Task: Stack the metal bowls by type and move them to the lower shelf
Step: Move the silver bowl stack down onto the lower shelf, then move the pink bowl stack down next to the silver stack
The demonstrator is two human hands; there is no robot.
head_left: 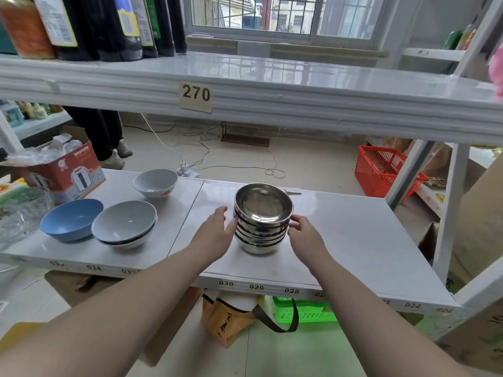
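Note:
A stack of several shiny metal bowls [262,219] stands upright on the white lower shelf [353,240], near its middle. My left hand [216,232] rests against the stack's left side with fingers spread. On the stack's right side, my right hand [304,231] has its fingertips curled on the upper rims. Both hands bracket the stack, which rests on the shelf surface.
Left of the stack sit a blue bowl [71,219], two nested grey bowls [125,224] and a white patterned bowl [155,183]. A red carton [65,175] and clear plastic sit far left. The upper shelf [272,85] hangs overhead. An orange bag [226,319] lies below.

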